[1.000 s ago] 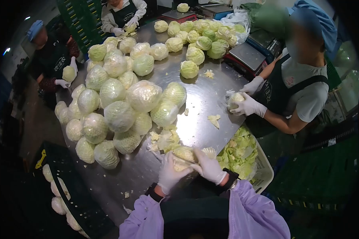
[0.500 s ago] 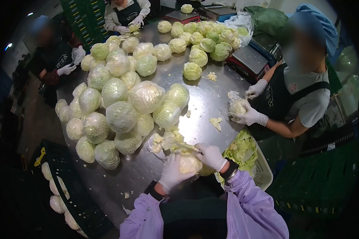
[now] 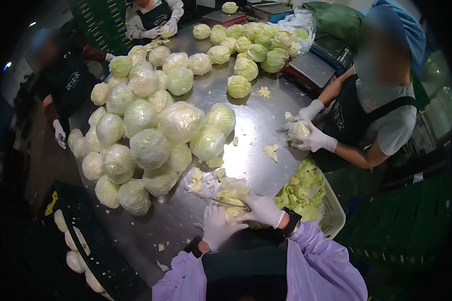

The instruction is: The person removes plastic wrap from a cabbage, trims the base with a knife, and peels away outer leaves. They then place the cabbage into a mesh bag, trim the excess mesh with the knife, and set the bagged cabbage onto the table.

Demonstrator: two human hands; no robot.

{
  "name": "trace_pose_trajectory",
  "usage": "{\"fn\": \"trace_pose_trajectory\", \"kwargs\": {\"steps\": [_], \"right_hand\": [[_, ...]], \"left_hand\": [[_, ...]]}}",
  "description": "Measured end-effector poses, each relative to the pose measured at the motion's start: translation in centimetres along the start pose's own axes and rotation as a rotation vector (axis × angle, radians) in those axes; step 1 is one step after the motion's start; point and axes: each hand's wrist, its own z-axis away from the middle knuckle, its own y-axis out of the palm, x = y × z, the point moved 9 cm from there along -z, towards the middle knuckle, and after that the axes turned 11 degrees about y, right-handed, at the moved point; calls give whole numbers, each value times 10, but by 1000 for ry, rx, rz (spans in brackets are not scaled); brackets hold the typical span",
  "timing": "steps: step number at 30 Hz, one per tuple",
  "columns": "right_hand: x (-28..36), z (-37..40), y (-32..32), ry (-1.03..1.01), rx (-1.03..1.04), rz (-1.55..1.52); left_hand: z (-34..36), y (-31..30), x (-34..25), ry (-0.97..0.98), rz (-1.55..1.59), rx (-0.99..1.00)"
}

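Directly in front of me is a pale cabbage (image 3: 232, 195) with loosened outer leaves. My left hand (image 3: 219, 226), in a white glove, is closed against its near left side. Gloved as well, my right hand (image 3: 264, 209) grips a thin knife (image 3: 230, 203) at the right. The knife's dark, narrow blade lies across the cabbage and points left; its handle is hidden in my fingers. Leaf scraps (image 3: 196, 179) and a crumpled clear wrap lie on the metal table just beyond my left hand.
Wrapped cabbages (image 3: 151, 148) are heaped at the left of the metal table (image 3: 258, 128); bare ones (image 3: 246, 68) sit farther back. A white basket (image 3: 335, 213) of leaves stands at my right. Across from it a co-worker's gloved hands (image 3: 311, 136) hold a cabbage. A dark crate (image 3: 93, 241) is lower left.
My right hand has moved slightly left and down, bringing the blade across the cabbage. My left hand has shifted lower. The co-worker at the far left has lowered one hand.
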Motion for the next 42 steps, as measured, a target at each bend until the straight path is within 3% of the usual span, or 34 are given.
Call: {"fn": "trace_pose_trajectory", "kwargs": {"steps": [2,4,8,11,14,18,20,25,28,31,34,38,42], "right_hand": [[-19,-1,4,61,-15,-28],[-42,-12,3,96,35,-396],[-38,-21,4,169,-23,-16],[-73,-38,-2,178,-158,-306],[-87,-39,-11,256,-141,-172],[-7,-12,-25,68,-185,-229],[3,-22,8,71,-163,-176],[-29,-54,32,183,-46,-41],[-2,-49,39,28,-33,-202],[0,-50,51,23,-109,-139],[-36,-51,61,202,28,-172],[-41,-35,77,208,72,60],[-18,-37,54,168,-35,-183]], "left_hand": [[-11,8,-4,66,-43,-61],[-16,7,0,43,-32,-35],[-13,8,15,55,-13,143],[-6,0,22,116,59,182],[8,-12,27,179,182,160],[28,-22,30,133,304,116],[36,-20,31,160,290,116],[64,-19,70,129,244,120],[49,-40,36,67,259,26],[18,-23,-5,70,-134,95],[21,-21,10,165,-116,76],[48,-49,53,184,212,5],[57,-68,39,24,21,-1]]}}
